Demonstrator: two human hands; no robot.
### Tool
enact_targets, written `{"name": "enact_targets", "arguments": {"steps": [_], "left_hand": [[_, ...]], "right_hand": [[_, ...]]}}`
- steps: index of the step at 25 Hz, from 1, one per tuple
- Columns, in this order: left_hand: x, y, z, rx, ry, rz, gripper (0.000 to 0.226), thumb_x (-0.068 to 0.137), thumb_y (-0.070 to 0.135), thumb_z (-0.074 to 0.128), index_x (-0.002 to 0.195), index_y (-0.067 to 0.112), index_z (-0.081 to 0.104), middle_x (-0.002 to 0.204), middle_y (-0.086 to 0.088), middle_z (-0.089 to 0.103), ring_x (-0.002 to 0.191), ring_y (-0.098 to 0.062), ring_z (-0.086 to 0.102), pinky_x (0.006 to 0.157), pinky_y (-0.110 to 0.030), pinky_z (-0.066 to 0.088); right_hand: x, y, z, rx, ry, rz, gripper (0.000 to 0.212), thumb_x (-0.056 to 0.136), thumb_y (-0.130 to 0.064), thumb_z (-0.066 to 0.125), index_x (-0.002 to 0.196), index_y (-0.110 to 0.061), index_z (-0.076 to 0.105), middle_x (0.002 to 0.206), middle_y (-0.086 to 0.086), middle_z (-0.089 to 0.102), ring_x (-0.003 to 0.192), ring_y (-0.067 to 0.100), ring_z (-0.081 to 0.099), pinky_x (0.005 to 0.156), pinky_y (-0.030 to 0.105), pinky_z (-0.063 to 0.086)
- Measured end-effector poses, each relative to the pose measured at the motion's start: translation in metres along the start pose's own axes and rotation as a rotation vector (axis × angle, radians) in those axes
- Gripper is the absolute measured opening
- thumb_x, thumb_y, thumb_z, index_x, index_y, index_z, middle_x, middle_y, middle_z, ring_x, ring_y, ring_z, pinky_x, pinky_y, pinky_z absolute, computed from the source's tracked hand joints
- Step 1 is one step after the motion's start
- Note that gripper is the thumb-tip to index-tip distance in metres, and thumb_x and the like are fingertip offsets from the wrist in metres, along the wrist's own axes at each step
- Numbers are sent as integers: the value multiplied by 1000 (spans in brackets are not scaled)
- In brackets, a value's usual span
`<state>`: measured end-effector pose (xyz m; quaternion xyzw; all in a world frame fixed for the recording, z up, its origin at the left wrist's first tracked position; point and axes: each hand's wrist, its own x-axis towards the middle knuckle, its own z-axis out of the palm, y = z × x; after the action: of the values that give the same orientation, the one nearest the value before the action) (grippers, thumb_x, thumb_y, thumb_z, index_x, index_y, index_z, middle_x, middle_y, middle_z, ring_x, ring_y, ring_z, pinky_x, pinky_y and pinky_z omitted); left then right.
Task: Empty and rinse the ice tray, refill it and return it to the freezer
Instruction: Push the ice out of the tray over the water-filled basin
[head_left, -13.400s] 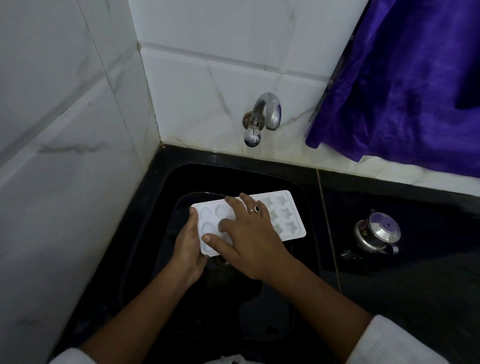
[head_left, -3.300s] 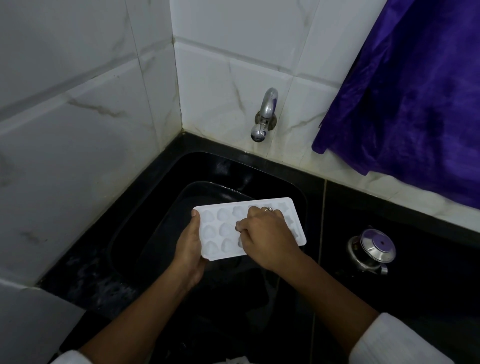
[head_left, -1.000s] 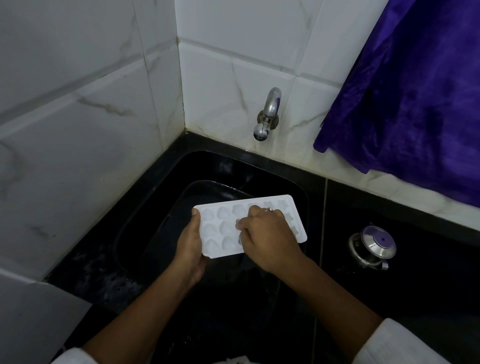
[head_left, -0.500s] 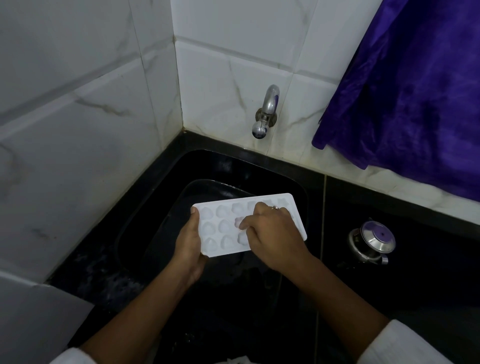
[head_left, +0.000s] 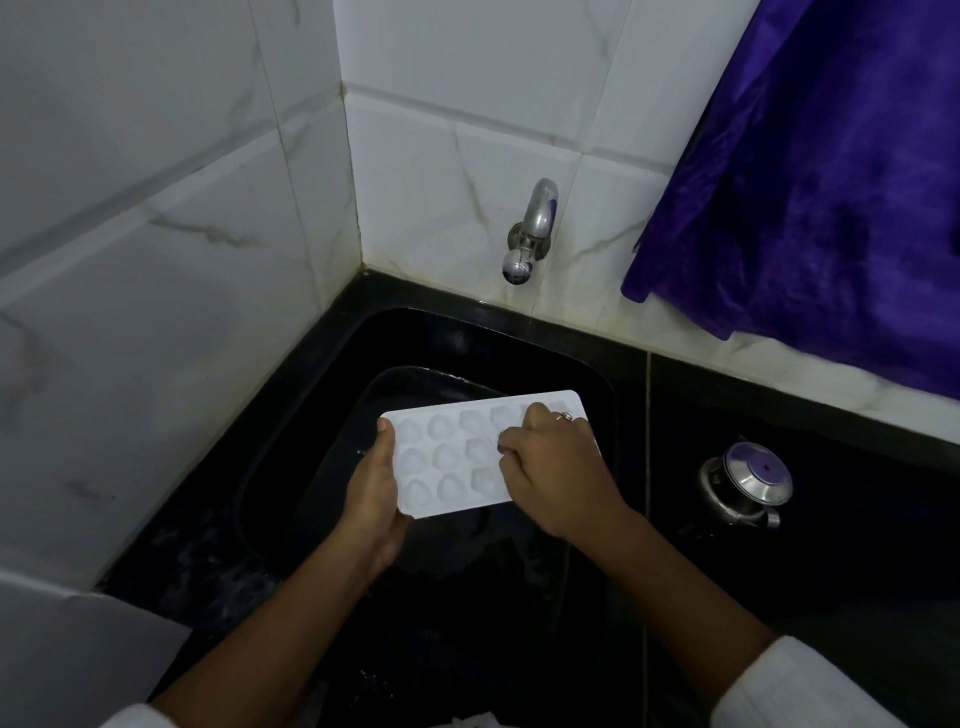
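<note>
Moved: right hand (head_left: 556, 478) has its fingers (head_left: 511, 447) curled now, where in the earliest frame they lay spread flat; tray and left hand sit much as before.
Tray (head_left: 447, 457): white, cells up, held roughly level over the sink (head_left: 467, 332), clear of its floor.
Left hand (head_left: 374, 493): grips the tray's 9 o'clock end, thumb on top, fingers underneath.
Right hand: rests on the tray's 3 o'clock half, fingers curled down towards the cells; I cannot tell whether they pinch anything.
Tap (head_left: 530, 234): at 12 o'clock from the tray, no stream visible.
Desk (head_left: 857, 571): black, with a steel pot (head_left: 745, 483) at 3 o'clock from the tray.
Cloth (head_left: 831, 182): purple, hanging at 1 o'clock.
Done: the visible cells look free of ice, though this is hard to be sure of, so emptying seems finished or nearly so.
Step in hand: probably rubbing the cells clean, part of the rinse.
Left: a rinse under the tap, the refill, and the return to the freezer, which is out of view.
</note>
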<state>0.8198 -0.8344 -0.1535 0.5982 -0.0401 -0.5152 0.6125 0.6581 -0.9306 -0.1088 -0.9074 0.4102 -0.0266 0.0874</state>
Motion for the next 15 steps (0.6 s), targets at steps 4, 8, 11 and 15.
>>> {"name": "enact_targets", "arguments": {"steps": [4,8,11,15], "left_hand": [[6,11,-9,22,-5,14,62,108,59,32,128,15,70,112,-10,80,100,-28,79,78,-41,60],[12,19,-11,16,-43,1,62,109,58,31,125,14,71,111,-12,81,94,-29,80,68,-38,62],[18,31,-15,-19,-55,5,59,109,57,32,118,15,72,106,-12,81,83,-26,81,54,-33,62],[22,39,-15,-14,-78,-22,59,110,55,30,115,14,71,95,-8,83,76,-24,81,50,-32,60]], "right_hand": [[2,-4,-2,45,12,6,61,90,-44,20,110,-33,77,100,-2,57,93,20,58,92,42,39],[14,-16,-7,32,-8,35,54,93,-39,27,108,-26,77,101,-2,56,94,20,57,96,43,39],[17,-19,-9,71,-14,16,55,93,-40,26,117,-29,74,101,-2,55,94,21,56,96,43,38],[28,-23,-13,5,5,61,59,94,-42,22,110,-30,77,100,-2,55,94,21,57,93,42,38]]}}
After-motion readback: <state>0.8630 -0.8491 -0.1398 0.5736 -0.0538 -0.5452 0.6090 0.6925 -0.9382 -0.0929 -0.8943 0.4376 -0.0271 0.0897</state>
